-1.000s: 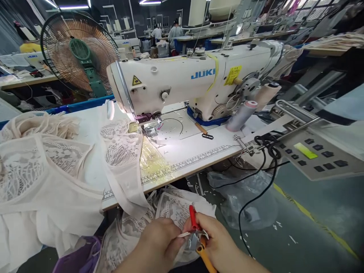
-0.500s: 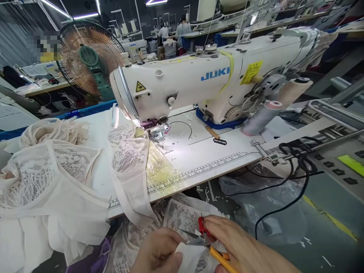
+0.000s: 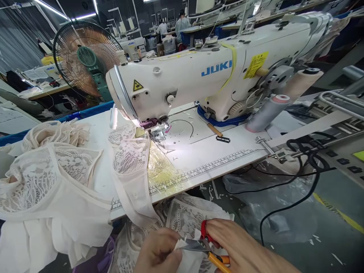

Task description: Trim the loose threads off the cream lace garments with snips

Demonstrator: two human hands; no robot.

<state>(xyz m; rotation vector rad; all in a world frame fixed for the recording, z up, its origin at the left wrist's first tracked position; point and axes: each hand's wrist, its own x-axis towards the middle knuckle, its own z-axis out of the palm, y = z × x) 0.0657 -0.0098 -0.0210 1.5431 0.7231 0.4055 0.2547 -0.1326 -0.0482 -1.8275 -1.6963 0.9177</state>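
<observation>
At the bottom of the view, below the table's front edge, my right hand (image 3: 241,246) grips small thread snips (image 3: 203,244) with red and yellow handles. Their blades point left and meet a strip of white fabric (image 3: 182,242) that my left hand (image 3: 159,252) pinches. Beneath both hands a cream lace garment (image 3: 184,218) spills off the table into my lap. A white JUKI sewing machine (image 3: 199,79) stands behind on the white table (image 3: 216,159), with a piece of lace (image 3: 127,157) lying under its lit needle area.
Heaped cream lace pieces (image 3: 51,178) cover the table's left side. A fan (image 3: 85,60) stands at the back left. Thread cones (image 3: 270,110) lean at the machine's right; a control panel (image 3: 349,159) and black cables (image 3: 298,182) hang at the right. People work far behind.
The view has shifted slightly and the hands have dropped lower in the frame. The snips' blades now lie flatter, closing on the white strip held by my left hand.
</observation>
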